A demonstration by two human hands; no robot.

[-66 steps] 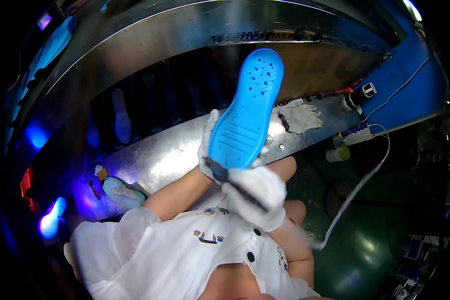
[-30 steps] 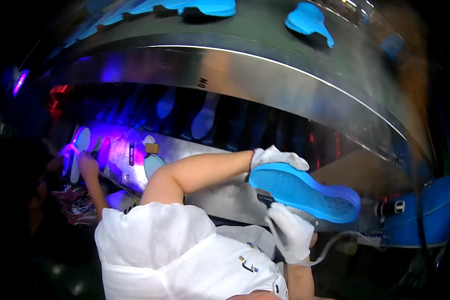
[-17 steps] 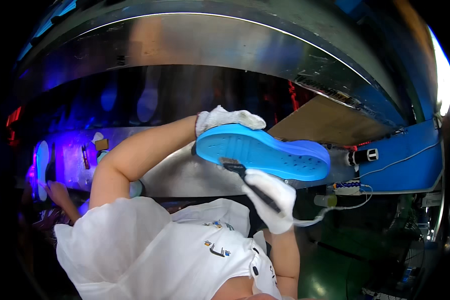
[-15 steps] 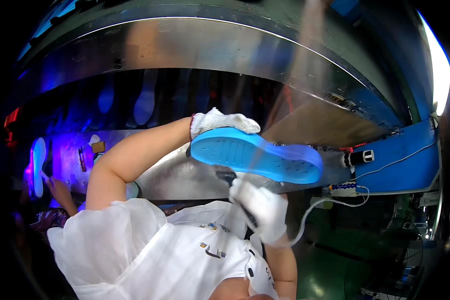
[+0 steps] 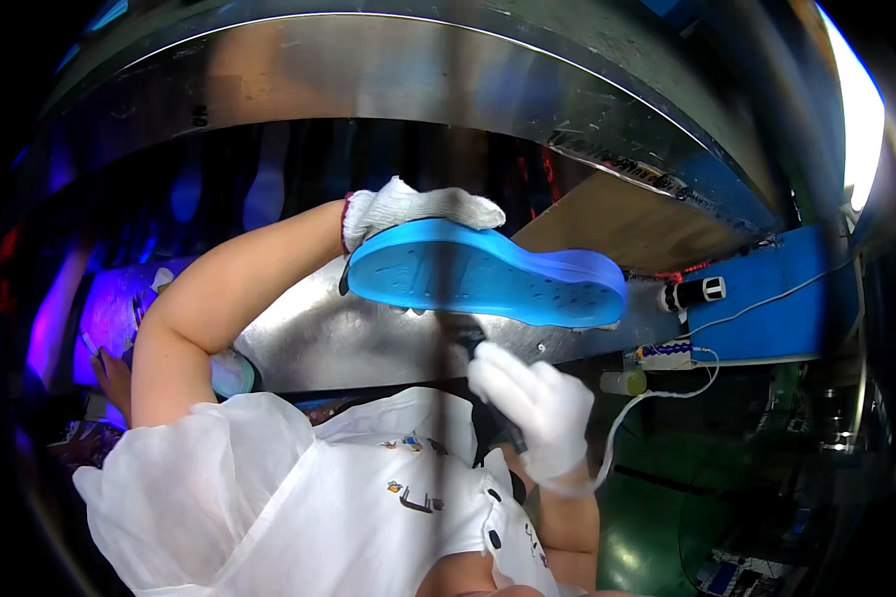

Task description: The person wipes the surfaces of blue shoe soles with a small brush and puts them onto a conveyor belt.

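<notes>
My left hand point(image 5: 426, 207), in a white knitted glove, is closed on the far edge of a bright blue shoe sole point(image 5: 508, 277). The sole is tilted so its hollow side with small holes faces me. Gloved in white as well, my right hand point(image 5: 540, 406) grips a black-handled brush point(image 5: 473, 338) just below the sole's near edge. A dark blur crosses the brush tip, so I cannot tell whether it touches the sole.
Beneath the sole runs a shiny metal bench point(image 5: 304, 333), with a brown board point(image 5: 617, 221) behind. A black cylinder point(image 5: 695, 293) and a white cable point(image 5: 622, 418) are at right. A small round container point(image 5: 232, 373) stands by my left elbow. Another person's hand point(image 5: 114, 383) shows at far left.
The sole and my left hand appear slightly farther left and higher, along with the whole scene. The brush has shifted a little right relative to the sole. Both grips stay the same.
</notes>
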